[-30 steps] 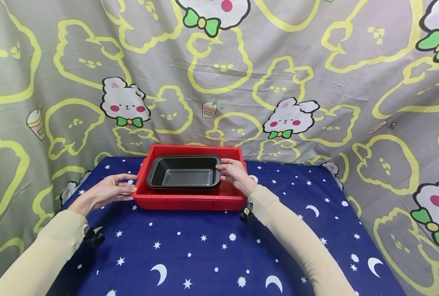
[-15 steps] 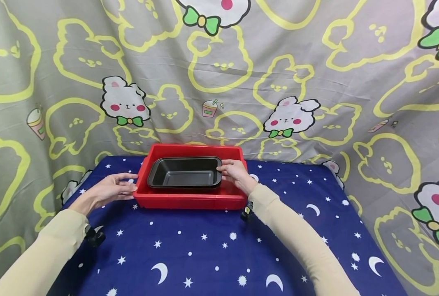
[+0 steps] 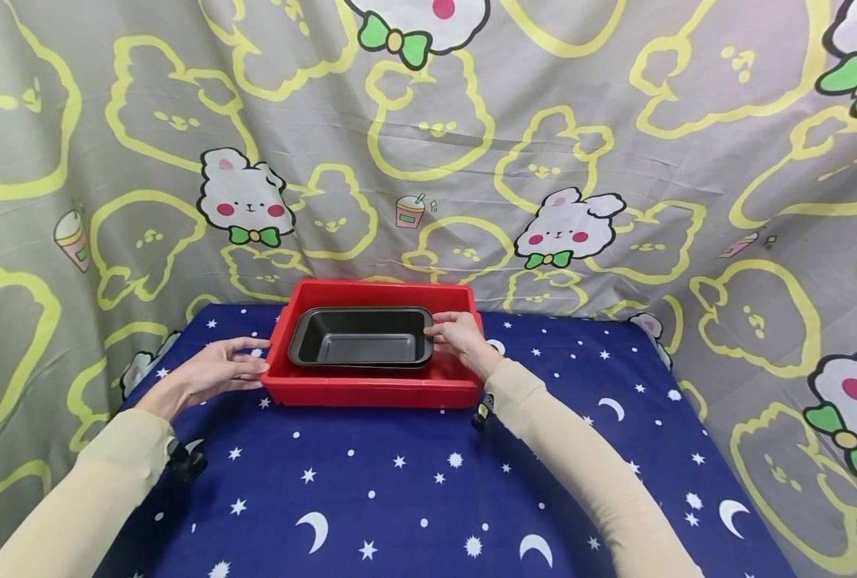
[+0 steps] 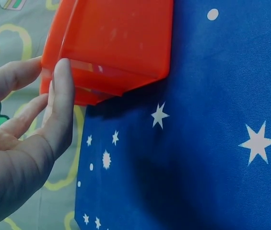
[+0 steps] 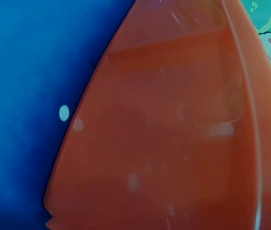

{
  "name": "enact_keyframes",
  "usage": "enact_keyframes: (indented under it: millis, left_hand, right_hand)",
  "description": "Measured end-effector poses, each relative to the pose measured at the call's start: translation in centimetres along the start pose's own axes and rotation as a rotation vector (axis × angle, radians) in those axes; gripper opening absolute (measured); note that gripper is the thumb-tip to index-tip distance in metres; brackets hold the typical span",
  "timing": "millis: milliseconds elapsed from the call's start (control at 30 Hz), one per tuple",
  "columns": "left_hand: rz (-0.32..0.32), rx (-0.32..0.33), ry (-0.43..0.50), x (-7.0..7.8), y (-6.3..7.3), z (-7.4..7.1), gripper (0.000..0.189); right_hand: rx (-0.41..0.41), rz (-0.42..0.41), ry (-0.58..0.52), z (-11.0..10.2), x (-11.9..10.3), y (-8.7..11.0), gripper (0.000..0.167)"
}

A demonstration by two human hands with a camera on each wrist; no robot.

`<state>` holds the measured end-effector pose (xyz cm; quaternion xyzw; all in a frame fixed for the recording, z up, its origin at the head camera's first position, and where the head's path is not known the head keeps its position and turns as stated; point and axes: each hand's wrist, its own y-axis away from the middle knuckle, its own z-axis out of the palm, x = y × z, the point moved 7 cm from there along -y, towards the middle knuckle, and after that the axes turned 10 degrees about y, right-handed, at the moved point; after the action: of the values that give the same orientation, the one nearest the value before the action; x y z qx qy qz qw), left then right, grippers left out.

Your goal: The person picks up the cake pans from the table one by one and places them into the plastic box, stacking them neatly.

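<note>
A black loaf pan (image 3: 361, 349) is inside a red plastic bin (image 3: 370, 392) at the back of the table. At the pan's right end, my right hand (image 3: 463, 339) pinches the rim, thumb over its edge. Whether the pan's underside touches the bin floor is hidden. My left hand (image 3: 214, 373) touches the bin's left end with fairly straight fingers. In the left wrist view, its fingertips (image 4: 62, 72) lie against the red bin (image 4: 121, 38) at a corner. The right wrist view holds only the red bin wall (image 5: 154, 134) up close; neither the hand nor the pan appears there.
A dark blue cloth (image 3: 399, 490) with white moons and stars covers the table. Behind and at both sides hangs a grey curtain (image 3: 464, 96) with yellow cartoon outlines, close to the bin's back edge. A small black device (image 3: 185, 461) sits at the left wrist.
Hands and bin stay in place. The pan looks slightly lower at its far rim than a second ago; the shift is very small.
</note>
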<state>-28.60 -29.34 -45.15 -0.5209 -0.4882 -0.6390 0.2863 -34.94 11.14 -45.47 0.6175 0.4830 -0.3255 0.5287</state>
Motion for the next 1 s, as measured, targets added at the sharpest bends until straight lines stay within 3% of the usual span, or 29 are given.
enact_keyframes:
  millis: [400,633,800,900,1000]
  left_hand:
    - [0.051,0.133,-0.057,0.6,1.4,0.4,0.070]
    - [0.136,0.314,-0.227,2.2,2.9,0.3,0.056]
    - [0.234,0.452,-0.432,4.1,4.0,1.2,0.055]
    - [0.338,0.531,-0.538,5.3,4.7,2.4,0.052]
    - [0.442,0.548,-0.586,6.4,5.1,4.0,0.050]
  right_hand:
    - [0.002,-0.065,-0.019,-0.6,-2.0,0.9,0.049]
    - [-0.021,-0.122,-0.017,-2.3,-2.4,2.4,0.048]
    - [-0.003,-0.229,0.078,-4.2,-2.9,4.1,0.041]
    - [0.026,-0.317,0.169,-5.6,-3.1,5.4,0.038]
    - [0.082,-0.436,0.278,-7.2,-3.4,6.7,0.036]
